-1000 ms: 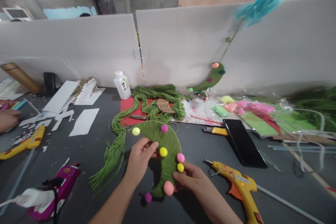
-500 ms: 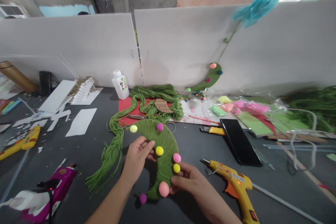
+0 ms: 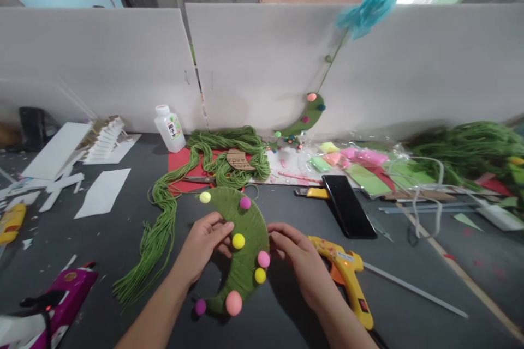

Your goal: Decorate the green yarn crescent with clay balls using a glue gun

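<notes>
A crescent moon wrapped in green yarn (image 3: 246, 226) is held upright above the dark table, with several yellow, pink and purple pompoms along it. My left hand (image 3: 203, 246) pinches its inner edge, thumb in front and fingers behind. At the outer edge, my right hand (image 3: 302, 262) has thumb and fingertips on the rim, its fingertips partly hidden behind the crescent. A yellow hot glue gun (image 3: 346, 267) lies just beyond my right hand, its nozzle covered by that hand. Left of the crescent trails a bundle of green yarn (image 3: 161, 234).
Behind are a white bottle (image 3: 170, 128), scissors (image 3: 198, 179), a yellow cutter (image 3: 317, 193) and a black phone (image 3: 347, 207). A smaller pompom crescent (image 3: 311, 114) leans against the white partition (image 3: 254, 65). At the left are paper scraps (image 3: 102, 192) and a purple power strip (image 3: 67, 300).
My right hand has slid up the crescent's outer edge, away from the lower pompoms. The crescent has shifted slightly left in view, and the whole scene has moved left as the head turned.
</notes>
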The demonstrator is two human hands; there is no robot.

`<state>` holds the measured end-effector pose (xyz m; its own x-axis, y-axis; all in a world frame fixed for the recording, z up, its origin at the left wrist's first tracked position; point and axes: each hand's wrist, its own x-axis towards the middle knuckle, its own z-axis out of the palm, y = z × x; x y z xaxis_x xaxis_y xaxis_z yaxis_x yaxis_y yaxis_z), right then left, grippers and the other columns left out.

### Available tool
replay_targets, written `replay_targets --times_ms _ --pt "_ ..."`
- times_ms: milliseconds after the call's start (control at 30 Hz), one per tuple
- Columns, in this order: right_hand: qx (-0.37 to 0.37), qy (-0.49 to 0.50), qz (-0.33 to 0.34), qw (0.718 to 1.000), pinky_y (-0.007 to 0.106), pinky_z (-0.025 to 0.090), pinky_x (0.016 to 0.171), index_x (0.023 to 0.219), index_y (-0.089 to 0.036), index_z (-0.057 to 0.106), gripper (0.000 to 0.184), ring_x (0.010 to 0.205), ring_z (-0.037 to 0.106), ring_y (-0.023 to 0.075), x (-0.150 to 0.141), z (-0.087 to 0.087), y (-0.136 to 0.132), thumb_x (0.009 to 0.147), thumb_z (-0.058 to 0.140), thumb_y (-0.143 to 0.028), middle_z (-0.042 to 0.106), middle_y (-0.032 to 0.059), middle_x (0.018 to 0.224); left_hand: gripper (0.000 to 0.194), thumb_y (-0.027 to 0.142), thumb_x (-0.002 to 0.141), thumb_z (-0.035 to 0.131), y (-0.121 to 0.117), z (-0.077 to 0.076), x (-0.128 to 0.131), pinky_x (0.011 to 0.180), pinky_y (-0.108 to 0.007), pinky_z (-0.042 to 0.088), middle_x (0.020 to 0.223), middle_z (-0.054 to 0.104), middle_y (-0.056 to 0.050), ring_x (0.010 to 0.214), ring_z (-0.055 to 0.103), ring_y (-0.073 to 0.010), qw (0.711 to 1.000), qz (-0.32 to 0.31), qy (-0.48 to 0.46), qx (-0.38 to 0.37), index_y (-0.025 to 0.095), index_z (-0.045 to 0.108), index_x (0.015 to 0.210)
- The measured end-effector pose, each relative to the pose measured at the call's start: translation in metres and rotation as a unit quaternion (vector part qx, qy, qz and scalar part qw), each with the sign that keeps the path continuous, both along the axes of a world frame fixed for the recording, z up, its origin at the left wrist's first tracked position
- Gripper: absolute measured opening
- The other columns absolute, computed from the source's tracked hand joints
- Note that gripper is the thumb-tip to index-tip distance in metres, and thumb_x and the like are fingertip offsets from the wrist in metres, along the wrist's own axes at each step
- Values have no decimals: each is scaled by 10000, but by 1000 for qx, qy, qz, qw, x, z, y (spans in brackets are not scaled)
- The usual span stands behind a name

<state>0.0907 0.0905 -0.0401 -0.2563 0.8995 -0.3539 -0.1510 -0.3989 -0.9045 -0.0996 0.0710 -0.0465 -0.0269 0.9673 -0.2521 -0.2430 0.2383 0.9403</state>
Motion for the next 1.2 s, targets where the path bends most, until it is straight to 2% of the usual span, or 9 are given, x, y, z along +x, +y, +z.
replay_targets --times_ms 100,200,300,500,667,800,933,1100,1200 --pt "16 -22 20 999 267 426 649 841 -180 698 238 699 568 166 2 1 0 712 684 -380 668 12 752 244 371 715 717 -1 2 4 472 -224 501 631 641 -12 567 620 -151 999 -50 -1 -12 143 656 781" --pt "44 -44 36 997 252 398 625 789 -185 712 188 681 542 155 0 2 -1 700 686 -348 655 -5 713 236 369 728 707 -2 3 5 515 -224 504 648 645 -17 580 612 -142 997 -72 1 -15 142 677 785" --pt "49 -44 40 997 243 378 601 739 -184 710 152 625 508 135 -1 2 -1 697 681 -327 624 -21 654 209 354 754 687 -1 3 5 578 -208 507 666 626 0 611 591 -117 998 -60 7 -5 148 666 720" --pt "47 -48 52 996 239 356 547 679 -175 676 169 538 457 114 -2 -2 -1 683 690 -343 562 -37 567 158 300 760 688 -2 1 4 575 -171 494 717 633 22 659 595 -104 1000 -29 -5 6 192 673 874" --pt "55 -49 35 997 236 361 504 579 -172 590 305 495 437 106 -3 2 -4 714 683 -429 477 -49 512 167 292 758 695 -2 -2 3 556 -187 496 733 650 -4 651 594 -116 999 -23 -24 8 169 677 870" --pt "49 8 29 998 252 413 515 660 -160 635 401 517 501 128 -2 6 -6 778 593 -540 563 -7 567 179 291 780 675 -3 3 1 555 -170 472 701 641 7 614 575 -95 999 -11 -50 13 179 669 919" --pt "32 60 -1 998 240 424 521 736 -149 665 367 549 550 134 0 6 -4 769 635 -513 636 26 615 214 323 782 669 -5 12 -2 570 -186 482 711 648 8 603 579 -92 998 -5 -65 16 188 652 948" --pt "76 28 -3 997 242 446 591 765 -145 686 326 628 565 139 1 9 -6 758 661 -469 646 29 682 195 313 739 715 -7 24 -1 549 -147 484 693 629 35 607 581 -73 999 29 -36 28 184 639 865" --pt "129 -25 32 991 260 455 651 828 -146 692 317 684 566 152 3 13 -8 783 621 -452 650 34 744 209 337 748 699 -7 29 1 572 -169 511 730 637 32 643 599 -86 999 35 -16 34 184 618 865"
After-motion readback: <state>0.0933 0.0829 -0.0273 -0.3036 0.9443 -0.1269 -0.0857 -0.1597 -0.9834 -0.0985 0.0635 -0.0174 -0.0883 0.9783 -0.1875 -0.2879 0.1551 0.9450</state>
